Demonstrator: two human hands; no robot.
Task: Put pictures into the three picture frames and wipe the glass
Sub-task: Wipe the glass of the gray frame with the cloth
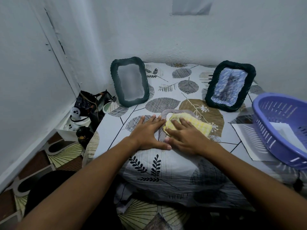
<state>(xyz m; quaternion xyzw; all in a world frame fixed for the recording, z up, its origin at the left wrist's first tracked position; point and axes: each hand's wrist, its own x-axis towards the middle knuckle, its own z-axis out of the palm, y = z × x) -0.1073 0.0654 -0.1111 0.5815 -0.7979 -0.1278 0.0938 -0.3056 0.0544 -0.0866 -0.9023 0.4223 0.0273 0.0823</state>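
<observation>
Two dark wavy-edged picture frames stand upright at the back of the table: the left frame [130,82] shows a grey blank pane, the right frame [230,86] holds a blue patterned picture. A third, grey frame [163,117] lies flat in the middle, mostly hidden under a yellow checked cloth [196,124]. My right hand [184,136] presses flat on the cloth over that frame. Flat on the table beside it, my left hand [148,134] touches the lying frame's left edge with straight fingers.
A purple plastic basket [272,130] with papers inside sits at the right on a white sheet [245,140]. The table wears a leaf-print cover [159,165]. Left of the table, on the floor, stands a box with small toys and bags [83,117]. Walls close in behind and left.
</observation>
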